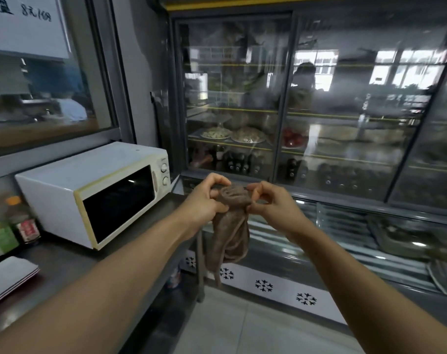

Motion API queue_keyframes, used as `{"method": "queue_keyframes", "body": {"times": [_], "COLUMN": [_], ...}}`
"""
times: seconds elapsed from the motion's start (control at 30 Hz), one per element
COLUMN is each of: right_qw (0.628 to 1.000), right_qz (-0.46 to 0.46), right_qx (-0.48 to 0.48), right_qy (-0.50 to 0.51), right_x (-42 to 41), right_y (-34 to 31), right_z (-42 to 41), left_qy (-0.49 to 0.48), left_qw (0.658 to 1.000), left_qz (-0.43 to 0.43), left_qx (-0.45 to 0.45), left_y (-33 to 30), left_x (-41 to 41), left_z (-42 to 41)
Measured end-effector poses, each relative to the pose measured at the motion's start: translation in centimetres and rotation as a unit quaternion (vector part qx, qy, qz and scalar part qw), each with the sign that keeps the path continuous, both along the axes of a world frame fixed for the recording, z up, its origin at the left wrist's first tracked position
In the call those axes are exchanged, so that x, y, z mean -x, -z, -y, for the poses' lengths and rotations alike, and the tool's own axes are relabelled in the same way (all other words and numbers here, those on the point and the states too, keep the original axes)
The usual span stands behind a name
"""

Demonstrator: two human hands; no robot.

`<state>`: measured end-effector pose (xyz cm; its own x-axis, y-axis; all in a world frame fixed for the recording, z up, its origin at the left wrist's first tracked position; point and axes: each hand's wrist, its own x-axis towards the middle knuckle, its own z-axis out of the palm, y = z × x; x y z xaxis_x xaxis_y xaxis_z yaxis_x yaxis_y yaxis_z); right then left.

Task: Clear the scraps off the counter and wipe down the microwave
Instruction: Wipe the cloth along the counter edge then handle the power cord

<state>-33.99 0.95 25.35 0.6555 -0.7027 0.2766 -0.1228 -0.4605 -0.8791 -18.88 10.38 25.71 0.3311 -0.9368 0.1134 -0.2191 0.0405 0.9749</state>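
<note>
Head view, hands (239, 200) gripping cloth (231, 236)

Eatery kitchen: glass-door display fridge (293, 103), microwave (97, 192)

A tall glass-door display fridge (306, 111) is filling the far wall, its panes reflecting bright windows (plates of food sitting on a middle shelf). A grey-framed window (46, 80) is running along the left, and pale floor tiles (255, 328) are stretching below.
</note>
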Motion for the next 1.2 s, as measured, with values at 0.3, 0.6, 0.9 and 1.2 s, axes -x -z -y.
{"method": "queue_keyframes", "body": {"times": [0.3, 0.6, 0.9, 1.2], "right_qw": [0.995, 0.978, 0.948, 0.965], "right_qz": [-0.088, -0.158, -0.247, -0.021], "right_qx": [0.049, 0.132, 0.202, -0.220], "right_qy": [-0.023, 0.014, -0.009, -0.140], "right_x": [-2.5, -7.2, -13.5, -19.7], "right_y": [1.1, -0.4, 0.0, 1.6], "right_z": [12.2, 24.0, 31.8, 38.8], "left_qy": [0.102, -0.034, -0.048, -0.227], "left_qw": [0.981, 0.884, 0.976, 0.907], "left_qz": [0.165, 0.461, 0.188, -0.354], "left_qx": [-0.026, -0.076, -0.101, 0.008], "left_y": [0.6, 0.4, 0.8, 3.8], "left_x": [-4.2, -12.1, -15.8, -15.5], "left_z": [11.4, 21.2, 26.5, 31.5]}}
